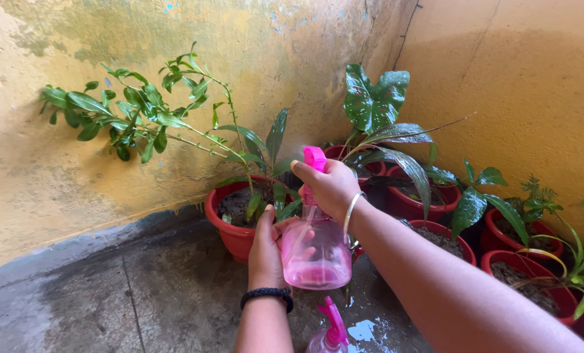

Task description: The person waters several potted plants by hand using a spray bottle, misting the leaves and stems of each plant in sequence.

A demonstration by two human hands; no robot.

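Observation:
A pink see-through spray bottle (317, 253) is held up in front of me. My left hand (267, 247) cups its body from the left; a black band sits on that wrist. My right hand (331, 186) wraps the pink trigger head (315, 157) at the top, a silver bangle on its wrist. The nozzle faces a red pot (230, 232) holding a leafy plant (142, 111) with long branches.
A second pink spray bottle (330, 330) stands on the wet concrete floor (155, 294) below. Several more red pots (449, 238) with plants line the right wall (520, 85). A stained yellow wall (76, 39) rises behind.

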